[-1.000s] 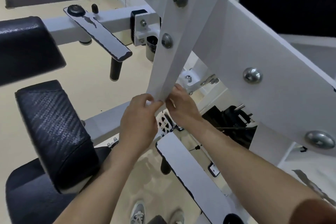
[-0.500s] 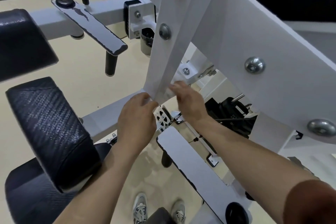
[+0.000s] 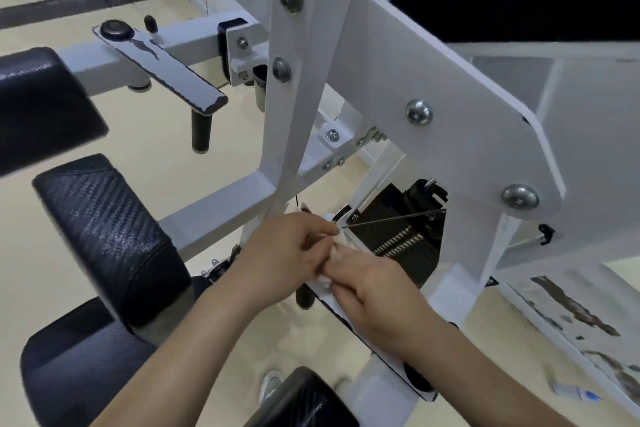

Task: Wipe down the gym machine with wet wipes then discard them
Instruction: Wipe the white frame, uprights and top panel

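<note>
The white gym machine (image 3: 433, 80) fills the view, with a slanted white upright bar (image 3: 294, 114) at the centre. Below the bar's lower end my left hand (image 3: 277, 253) and my right hand (image 3: 377, 295) meet over a flat white arm plate (image 3: 377, 354). A crumpled white wet wipe (image 3: 329, 265) shows between them; fingers of both hands curl round it. Most of the wipe is hidden by the hands.
Black padded rollers (image 3: 110, 236) and a seat (image 3: 69, 367) lie to the left. A second arm plate with a black handle (image 3: 166, 69) sits at the upper left. The black weight stack (image 3: 401, 236) and a thin cable are right of my hands. A shoe (image 3: 272, 385) shows below.
Both hands have come down off the slanted upright bar's lower end and now hold the bunched wipe together over the lower arm plate. The camera view has tilted down.
</note>
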`<state>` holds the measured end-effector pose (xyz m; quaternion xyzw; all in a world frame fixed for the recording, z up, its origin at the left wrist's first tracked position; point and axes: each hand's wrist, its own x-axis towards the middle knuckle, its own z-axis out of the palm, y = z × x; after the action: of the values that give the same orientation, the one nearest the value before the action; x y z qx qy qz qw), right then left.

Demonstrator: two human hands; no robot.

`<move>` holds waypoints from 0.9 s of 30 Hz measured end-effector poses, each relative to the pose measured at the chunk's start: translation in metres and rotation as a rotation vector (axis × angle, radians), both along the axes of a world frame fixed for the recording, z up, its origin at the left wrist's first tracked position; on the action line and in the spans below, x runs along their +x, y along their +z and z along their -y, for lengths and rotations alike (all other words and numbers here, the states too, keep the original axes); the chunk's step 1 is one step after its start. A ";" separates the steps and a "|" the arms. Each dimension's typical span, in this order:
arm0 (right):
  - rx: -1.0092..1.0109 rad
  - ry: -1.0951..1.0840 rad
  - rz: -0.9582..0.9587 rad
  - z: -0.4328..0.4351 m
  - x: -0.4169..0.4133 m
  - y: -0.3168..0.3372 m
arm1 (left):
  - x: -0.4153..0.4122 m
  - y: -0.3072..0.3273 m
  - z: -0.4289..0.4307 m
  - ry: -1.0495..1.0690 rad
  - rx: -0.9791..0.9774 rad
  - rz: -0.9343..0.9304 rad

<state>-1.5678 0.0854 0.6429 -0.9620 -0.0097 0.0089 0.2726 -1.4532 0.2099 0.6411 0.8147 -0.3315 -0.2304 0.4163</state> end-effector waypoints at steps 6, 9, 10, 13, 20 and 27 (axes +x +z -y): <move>-0.286 0.058 0.009 0.005 -0.058 0.013 | -0.018 -0.016 -0.007 -0.281 0.168 0.449; -0.379 0.057 0.024 0.006 -0.074 0.019 | -0.028 -0.027 -0.012 -0.262 0.179 0.528; -0.384 0.049 0.006 0.004 -0.078 0.020 | -0.028 -0.031 -0.014 -0.249 0.185 0.577; -0.426 0.014 -0.028 0.007 -0.088 0.022 | -0.026 -0.033 -0.017 -0.254 0.201 0.614; 0.138 -0.564 0.056 0.044 -0.088 0.062 | -0.030 -0.006 0.013 -0.217 0.261 0.655; 0.403 -0.902 0.631 0.085 -0.062 0.080 | -0.078 0.076 0.057 -0.145 -0.350 0.638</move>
<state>-1.6300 0.0004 0.7232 -0.7563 0.3184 -0.3971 0.4110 -1.5315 0.1531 0.7167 0.7364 -0.5360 0.0663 0.4075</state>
